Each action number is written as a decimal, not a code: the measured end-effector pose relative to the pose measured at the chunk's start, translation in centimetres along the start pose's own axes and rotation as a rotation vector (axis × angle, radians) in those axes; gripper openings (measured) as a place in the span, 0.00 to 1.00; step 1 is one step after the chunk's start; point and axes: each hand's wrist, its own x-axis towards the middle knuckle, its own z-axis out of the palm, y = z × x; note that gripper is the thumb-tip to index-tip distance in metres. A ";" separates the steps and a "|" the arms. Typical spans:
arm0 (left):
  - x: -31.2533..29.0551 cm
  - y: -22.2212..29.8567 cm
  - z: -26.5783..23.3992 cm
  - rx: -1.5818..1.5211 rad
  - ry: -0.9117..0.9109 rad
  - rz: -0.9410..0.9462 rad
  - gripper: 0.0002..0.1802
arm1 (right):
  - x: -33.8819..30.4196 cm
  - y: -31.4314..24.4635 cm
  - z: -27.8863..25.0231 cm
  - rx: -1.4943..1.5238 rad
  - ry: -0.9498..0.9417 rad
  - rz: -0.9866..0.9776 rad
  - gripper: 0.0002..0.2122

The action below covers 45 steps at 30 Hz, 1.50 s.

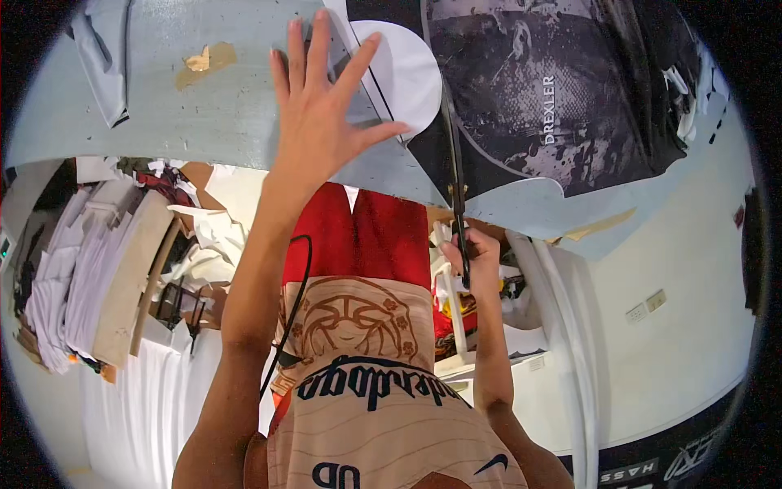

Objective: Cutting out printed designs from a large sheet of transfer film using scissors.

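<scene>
My left hand point(316, 118) lies with its fingers spread. Its thumb and index finger rest on a white pattern piece point(411, 69) with a rounded right side and a dark line along its left. Black fabric shows beneath that piece. At the table's near edge, my right hand point(479, 253) is closed around the handles of long black scissors point(458, 183). Their blades point away from me, along the strip between the white piece and a dark printed fabric panel point(529, 90). Whether the blades are apart is hard to see.
The worn grey-blue table point(163, 122) has a torn patch point(199, 61) at left. A grey-white scrap point(102, 61) lies at the far left. Below the table are stacked folded white sheets point(77, 261) at left and a long white roll point(570, 342) at right. A black cord point(300, 301) hangs by my left forearm.
</scene>
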 end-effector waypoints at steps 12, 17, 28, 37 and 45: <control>0.1 1.8 1.0 -0.001 0.071 -0.209 0.58 | 3.7 -2.3 -4.3 0.023 -0.159 -0.016 0.10; -0.2 1.6 0.7 0.014 0.072 -0.213 0.58 | 4.1 -4.7 -5.0 0.031 -0.137 0.142 0.15; -0.3 1.5 0.0 -0.007 0.033 -0.283 0.58 | 7.6 -7.0 -10.5 -0.110 -0.266 0.039 0.11; -0.9 1.5 -0.9 -0.038 0.013 -0.329 0.60 | 12.2 -13.2 -15.2 -0.479 -0.402 -0.096 0.13; -0.6 1.7 -1.9 -0.063 -0.009 -0.376 0.63 | 15.2 -18.9 -17.0 -0.557 -0.489 -0.129 0.15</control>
